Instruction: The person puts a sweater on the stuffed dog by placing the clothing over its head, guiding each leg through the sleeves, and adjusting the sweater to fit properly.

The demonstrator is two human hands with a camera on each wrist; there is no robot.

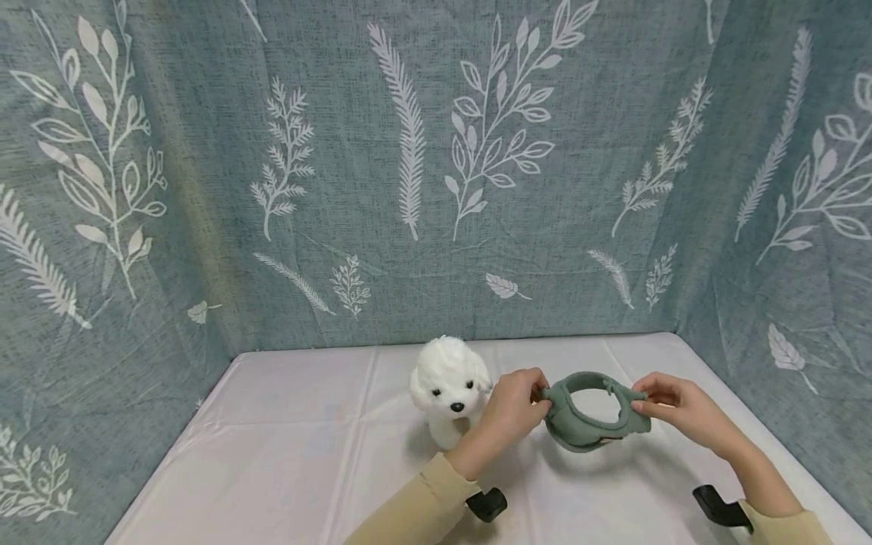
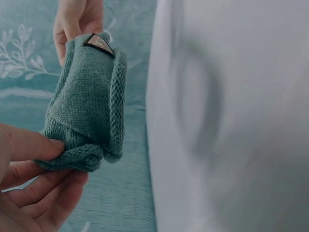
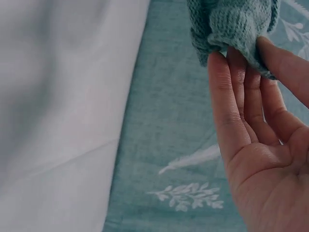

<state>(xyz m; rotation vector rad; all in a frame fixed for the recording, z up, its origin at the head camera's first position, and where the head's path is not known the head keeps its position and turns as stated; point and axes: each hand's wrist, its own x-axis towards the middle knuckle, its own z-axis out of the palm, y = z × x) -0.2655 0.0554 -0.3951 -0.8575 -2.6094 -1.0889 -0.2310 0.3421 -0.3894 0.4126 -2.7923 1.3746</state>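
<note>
Covering table (image 1: 286, 454), white cloth; leafy curtains (image 1: 341, 151).

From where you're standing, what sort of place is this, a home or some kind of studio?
Probably a small staged recording booth, not a lived-in room. Leaf-print curtains wall in a white-covered table, which bears only a plush dog, while the person's hands hold a green knit hat.

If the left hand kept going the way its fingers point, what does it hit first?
Likely the right hand: the left hand points rightward across the green knit hat that both pinch. Depth is unclear. The plush dog sits behind it.
</note>
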